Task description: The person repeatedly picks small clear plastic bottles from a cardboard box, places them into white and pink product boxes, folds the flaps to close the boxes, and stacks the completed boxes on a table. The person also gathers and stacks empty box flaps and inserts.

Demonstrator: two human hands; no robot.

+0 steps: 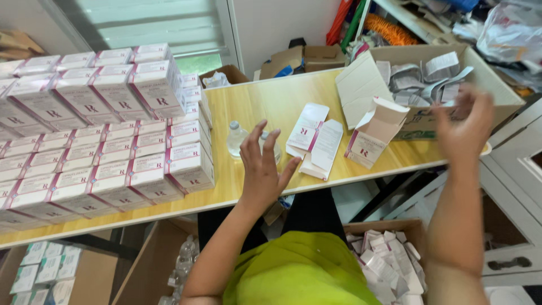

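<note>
My left hand (pixel 263 164) hovers open above the wooden table (pixel 265 101), fingers spread, just in front of two clear bottles (pixel 236 137) standing by the stacked boxes. My right hand (pixel 466 121) is raised at the right, blurred, fingers spread and holding nothing, by the front rim of a cardboard box of folded paper leaflets (pixel 435 79). An opened white and pink carton (pixel 375 133) stands between my hands. Flat, unfolded cartons (pixel 316 141) lie beside it.
Several rows of closed white and pink cartons (pixel 101 141) are stacked on the table's left half. Under the table stand cardboard boxes with bottles (pixel 183 262), flat cartons (pixel 387 265) and small boxes (pixel 48 271). More cardboard boxes (pixel 307 56) sit behind the table.
</note>
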